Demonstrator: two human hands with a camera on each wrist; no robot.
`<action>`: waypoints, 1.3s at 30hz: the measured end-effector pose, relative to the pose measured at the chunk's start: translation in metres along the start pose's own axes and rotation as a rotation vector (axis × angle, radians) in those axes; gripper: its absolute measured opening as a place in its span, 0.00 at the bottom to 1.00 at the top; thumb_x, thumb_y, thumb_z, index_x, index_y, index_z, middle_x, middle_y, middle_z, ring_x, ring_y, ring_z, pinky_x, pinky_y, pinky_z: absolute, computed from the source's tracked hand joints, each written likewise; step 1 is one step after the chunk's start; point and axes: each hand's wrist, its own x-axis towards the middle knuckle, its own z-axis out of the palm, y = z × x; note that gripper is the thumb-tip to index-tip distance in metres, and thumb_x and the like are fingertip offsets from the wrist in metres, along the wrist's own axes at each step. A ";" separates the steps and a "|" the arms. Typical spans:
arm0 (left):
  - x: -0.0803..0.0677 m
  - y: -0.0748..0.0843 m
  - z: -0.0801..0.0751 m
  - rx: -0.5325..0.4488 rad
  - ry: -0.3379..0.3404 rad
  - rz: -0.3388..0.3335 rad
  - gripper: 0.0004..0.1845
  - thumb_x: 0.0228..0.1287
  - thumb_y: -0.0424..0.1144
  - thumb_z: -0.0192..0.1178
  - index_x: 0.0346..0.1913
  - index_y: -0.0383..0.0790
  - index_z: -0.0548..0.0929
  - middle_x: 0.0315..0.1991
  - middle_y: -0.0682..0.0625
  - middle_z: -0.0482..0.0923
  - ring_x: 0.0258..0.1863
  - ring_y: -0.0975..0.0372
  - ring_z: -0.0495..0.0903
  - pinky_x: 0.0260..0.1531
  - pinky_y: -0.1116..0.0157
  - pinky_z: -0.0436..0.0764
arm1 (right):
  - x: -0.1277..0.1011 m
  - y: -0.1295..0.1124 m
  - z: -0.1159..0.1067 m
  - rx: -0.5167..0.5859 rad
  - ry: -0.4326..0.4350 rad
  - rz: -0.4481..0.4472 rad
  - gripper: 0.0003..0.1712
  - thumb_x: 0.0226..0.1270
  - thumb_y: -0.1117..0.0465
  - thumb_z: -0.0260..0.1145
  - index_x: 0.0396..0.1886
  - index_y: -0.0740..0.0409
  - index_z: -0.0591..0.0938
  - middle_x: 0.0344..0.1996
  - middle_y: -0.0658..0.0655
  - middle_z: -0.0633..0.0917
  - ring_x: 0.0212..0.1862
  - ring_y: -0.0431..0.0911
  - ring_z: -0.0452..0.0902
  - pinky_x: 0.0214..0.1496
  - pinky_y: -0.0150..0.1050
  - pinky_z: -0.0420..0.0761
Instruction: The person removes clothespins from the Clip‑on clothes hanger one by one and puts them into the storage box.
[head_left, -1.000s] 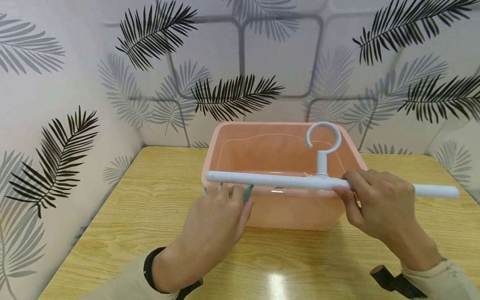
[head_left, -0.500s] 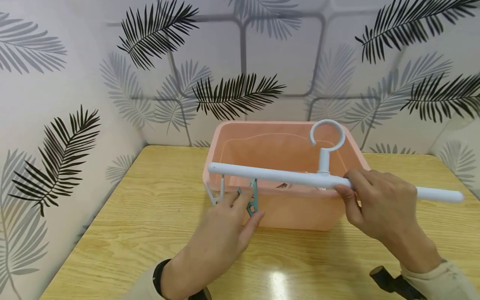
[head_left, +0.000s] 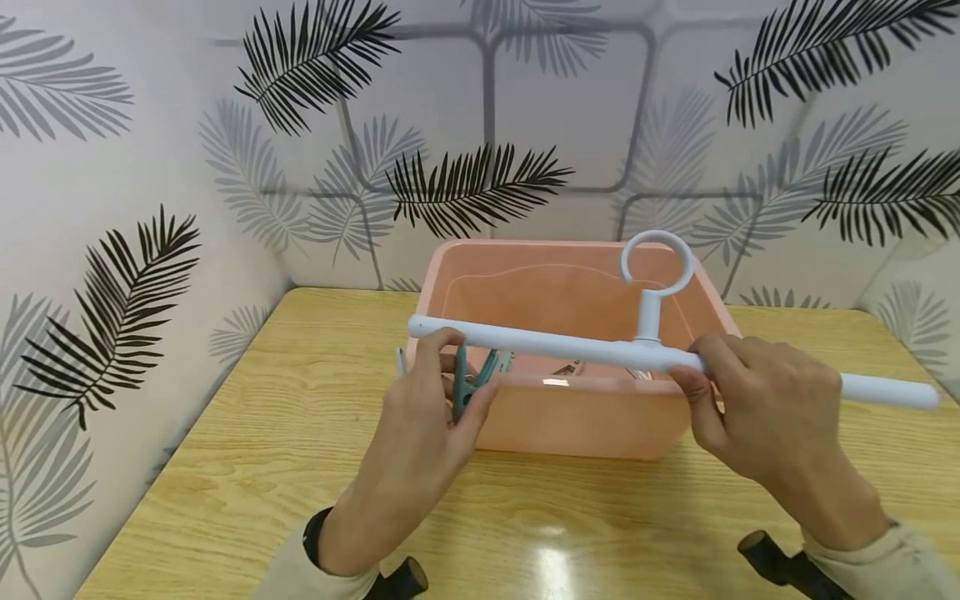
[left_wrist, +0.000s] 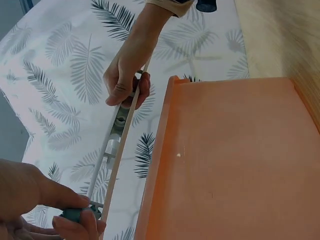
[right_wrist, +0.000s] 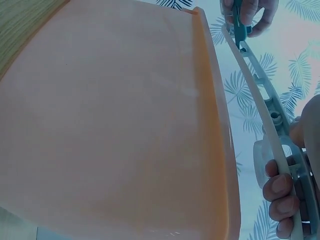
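My right hand [head_left: 765, 408] grips a pale blue clothes hanger [head_left: 555, 342] by its bar, right of its round hook [head_left: 667, 242]. The bar crosses over the front of a pink tub [head_left: 585, 425]. At the bar's left end, my left hand [head_left: 412, 425] pinches a teal clip [head_left: 461, 383] between thumb and fingers. A grey clip [head_left: 401, 361] shows beside those fingers, mostly hidden behind them. From below, in the right wrist view, the teal clip [right_wrist: 240, 30] sits at the far end of the hanger's ribbed underside [right_wrist: 270, 95].
The tub stands on a wooden table [head_left: 330, 400], near the patterned wall [head_left: 562, 108] behind it. Inside the tub lie a brownish clip-like piece [head_left: 570, 369] and some white items [head_left: 641, 375], partly covered by the bar.
My left hand first covers the teal clip, loosens around it, then pinches it farther left, near the bar's end. The bar's left end has risen slightly; the right hand keeps its grip.
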 end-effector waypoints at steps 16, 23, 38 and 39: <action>-0.013 0.009 -0.005 0.343 0.051 0.104 0.12 0.56 0.27 0.66 0.36 0.30 0.71 0.16 0.50 0.68 0.12 0.67 0.65 0.11 0.73 0.66 | 0.001 -0.009 0.007 0.020 -0.009 -0.058 0.32 0.76 0.40 0.39 0.19 0.57 0.69 0.09 0.48 0.62 0.08 0.47 0.54 0.11 0.37 0.49; -0.011 0.005 -0.005 0.360 0.073 0.103 0.12 0.54 0.26 0.64 0.29 0.32 0.68 0.15 0.54 0.57 0.11 0.68 0.59 0.09 0.74 0.60 | 0.006 -0.014 0.009 0.037 0.003 -0.065 0.32 0.76 0.41 0.39 0.18 0.56 0.68 0.10 0.46 0.58 0.08 0.44 0.50 0.11 0.36 0.47; -0.012 0.015 -0.020 0.289 -0.151 0.063 0.09 0.63 0.31 0.63 0.37 0.35 0.72 0.15 0.56 0.60 0.11 0.69 0.61 0.11 0.74 0.61 | 0.011 -0.007 0.003 0.041 0.033 -0.056 0.33 0.76 0.39 0.40 0.18 0.56 0.69 0.09 0.47 0.60 0.09 0.43 0.50 0.12 0.36 0.46; -0.013 0.016 -0.020 0.286 -0.173 0.063 0.09 0.63 0.32 0.63 0.37 0.35 0.72 0.15 0.56 0.61 0.12 0.69 0.61 0.12 0.74 0.63 | 0.011 -0.006 0.003 0.043 0.039 -0.055 0.33 0.76 0.39 0.40 0.18 0.56 0.69 0.09 0.47 0.61 0.09 0.43 0.50 0.12 0.36 0.46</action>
